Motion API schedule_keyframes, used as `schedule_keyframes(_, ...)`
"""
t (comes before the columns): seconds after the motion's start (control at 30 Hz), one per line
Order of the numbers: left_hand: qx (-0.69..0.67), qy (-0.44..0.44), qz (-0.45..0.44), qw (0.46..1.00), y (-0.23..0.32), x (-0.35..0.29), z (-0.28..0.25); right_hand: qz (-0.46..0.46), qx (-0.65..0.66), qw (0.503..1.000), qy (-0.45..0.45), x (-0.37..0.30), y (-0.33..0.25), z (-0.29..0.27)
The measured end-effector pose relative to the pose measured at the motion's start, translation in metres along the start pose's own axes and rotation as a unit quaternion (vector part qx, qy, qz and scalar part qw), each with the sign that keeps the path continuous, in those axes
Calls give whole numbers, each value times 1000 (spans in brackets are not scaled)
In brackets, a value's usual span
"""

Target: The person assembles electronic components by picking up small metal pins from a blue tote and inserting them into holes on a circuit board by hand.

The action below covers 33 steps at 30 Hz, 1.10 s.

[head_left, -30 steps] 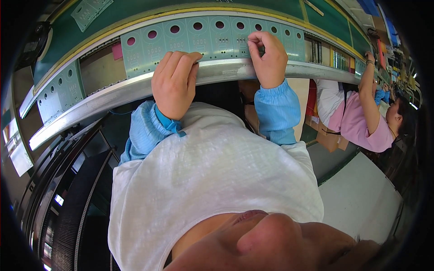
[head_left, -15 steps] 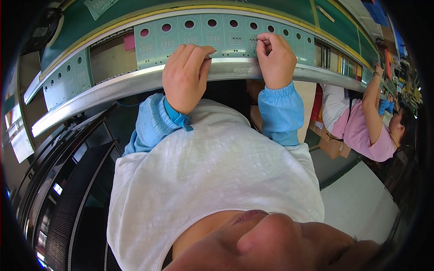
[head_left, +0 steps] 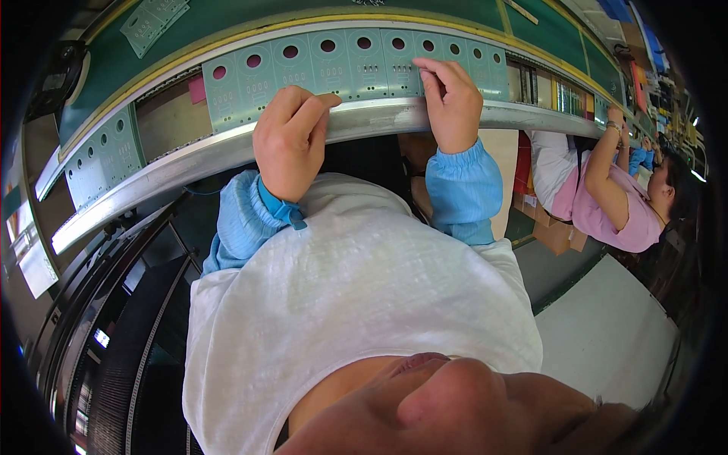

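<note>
A long green circuit board panel (head_left: pixel 311 76), with a row of large round holes, lies along the metal rail (head_left: pixel 364 114) in front of me. Small dark upright parts (head_left: pixel 402 68) stand on its middle sections. My right hand (head_left: pixel 455 106) is over the panel just right of those parts, index finger and thumb bent close together. Anything between these fingertips is too small to make out. My left hand (head_left: pixel 292 140) rests at the rail by the panel's near edge, fingers curled and thumb against the index finger. Whatever it may hold is hidden.
Another green board (head_left: pixel 106 155) sits on the rail at left, past a gap with a pink piece (head_left: pixel 198 91). A loose board (head_left: pixel 154 26) lies on the green bench at far left. At right, a person in pink (head_left: pixel 618 197) works along the line, near cardboard boxes (head_left: pixel 557 233).
The whole view has shifted, so the panel appears further left. My right fingertips are slightly further right along the panel, and more dark parts show beside them. The left hand stays curled.
</note>
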<state>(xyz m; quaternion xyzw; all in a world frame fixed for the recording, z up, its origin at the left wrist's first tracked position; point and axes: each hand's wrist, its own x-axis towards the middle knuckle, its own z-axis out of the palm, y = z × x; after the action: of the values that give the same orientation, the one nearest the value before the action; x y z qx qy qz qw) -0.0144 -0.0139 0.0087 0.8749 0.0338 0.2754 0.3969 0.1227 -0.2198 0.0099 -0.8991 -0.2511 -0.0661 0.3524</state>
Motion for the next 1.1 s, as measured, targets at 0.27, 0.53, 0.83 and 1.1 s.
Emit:
schedule_keyframes(0.27,-113,-10,-121,986,5,2,-3,-62,-38,997,11,-9,3,2)
schedule_keyframes(0.53,-110,-15,-169,979,2,18,5,-121,-141,982,21,-9,2,0)
schedule_keyframes(0.83,-177,-34,-275,944,2,43,28,-144,-34,988,-46,19,24,-6)
schedule_keyframes(1.1,-44,-52,-225,972,1,51,47,-161,-95,982,-38,17,24,0)
